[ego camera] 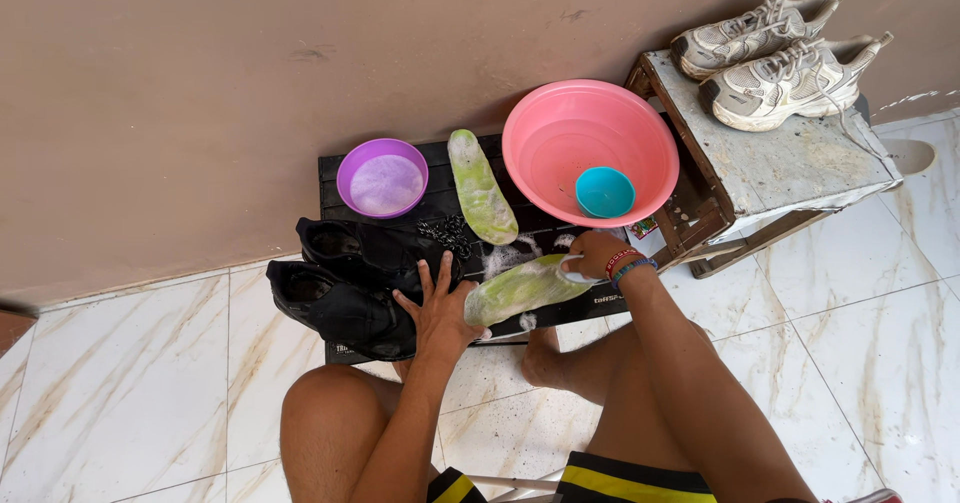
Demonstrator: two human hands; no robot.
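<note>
A pink basin (560, 133) holding a small teal bowl (604, 192) is sitting on a black crate (335, 175) beside black shoes (345, 283). The left hand (437, 308), fingers spread, is pressing a soapy green insole (520, 288) flat on the crate; the right hand (593, 255) is closing around a brush (572, 271) at the insole's far end.

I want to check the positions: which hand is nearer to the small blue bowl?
Right. The right hand is just below the pink basin that holds the blue bowl. The left hand lies farther away, low to the left, pressing on the soapy insole.
</note>
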